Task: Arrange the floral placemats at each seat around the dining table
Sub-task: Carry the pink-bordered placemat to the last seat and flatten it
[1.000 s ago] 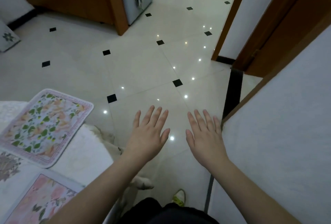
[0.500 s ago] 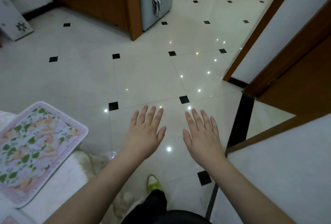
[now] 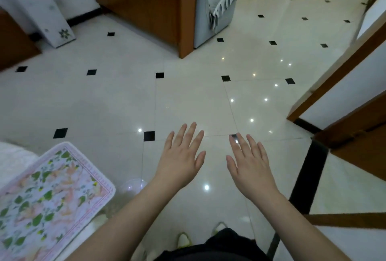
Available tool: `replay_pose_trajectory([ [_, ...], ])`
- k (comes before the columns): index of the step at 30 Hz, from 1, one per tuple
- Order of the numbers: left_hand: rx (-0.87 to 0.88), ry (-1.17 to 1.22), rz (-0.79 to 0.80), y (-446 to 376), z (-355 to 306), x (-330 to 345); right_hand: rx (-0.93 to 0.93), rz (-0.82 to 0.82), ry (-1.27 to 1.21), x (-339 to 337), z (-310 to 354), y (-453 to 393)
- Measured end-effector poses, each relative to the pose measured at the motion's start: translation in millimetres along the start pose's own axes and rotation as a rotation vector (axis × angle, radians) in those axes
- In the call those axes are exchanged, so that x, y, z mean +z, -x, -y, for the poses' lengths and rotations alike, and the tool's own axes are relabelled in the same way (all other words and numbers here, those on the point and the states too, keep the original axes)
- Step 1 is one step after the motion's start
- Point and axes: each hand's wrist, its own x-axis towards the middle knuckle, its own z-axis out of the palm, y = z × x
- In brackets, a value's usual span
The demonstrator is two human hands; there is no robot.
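Note:
A floral placemat (image 3: 48,200) with green leaves and a pink border lies at the lower left on a white-covered table (image 3: 12,156), its corner reaching past the table edge. My left hand (image 3: 181,158) and my right hand (image 3: 248,162) hover side by side over the floor, palms down, fingers straight and spread, holding nothing. Both hands are well to the right of the placemat and do not touch it.
Glossy cream floor tiles (image 3: 188,98) with black diamond insets fill the middle. A brown wooden cabinet (image 3: 152,4) and a grey upholstered seat (image 3: 211,10) stand ahead. Wooden door frames (image 3: 338,68) and a white wall close the right side. My shoes (image 3: 183,240) show below.
The view has swung right and up, away from the table: the second placemat has left the frame and more floor shows. My hands stay open and spread, held out in front.

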Motion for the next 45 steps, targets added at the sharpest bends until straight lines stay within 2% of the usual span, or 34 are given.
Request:
replay_pose_trajectory([
  [4, -0.094, 0.006, 0.031, -32, 18, 5, -0.082, -0.02, -0.036, 0, -1, -55],
  [9, -0.221, -0.039, 0.088, -81, 39, 8, -0.224, 0.109, -0.064, 11, -6, -133],
  [13, -0.326, -0.052, 0.097, -118, 48, -1, -0.34, 0.137, -0.058, 9, -7, -195],
  [20, -0.557, -0.045, -0.014, -126, 78, -8, -0.536, 0.118, -0.035, 4, 24, -283],
  [28, -0.859, -0.047, -0.091, -77, 144, 7, -0.812, 0.171, 0.017, 9, 121, -328],
  [33, -1.008, -0.07, -0.174, -36, 193, 12, -1.022, 0.156, 0.059, 27, 211, -339],
  [37, -1.152, -0.054, -0.181, -14, 233, 10, -1.153, 0.15, 0.073, 29, 284, -336],
  [45, -1.316, -0.063, -0.248, 31, 284, 12, -1.333, 0.16, 0.085, 36, 394, -329],
])
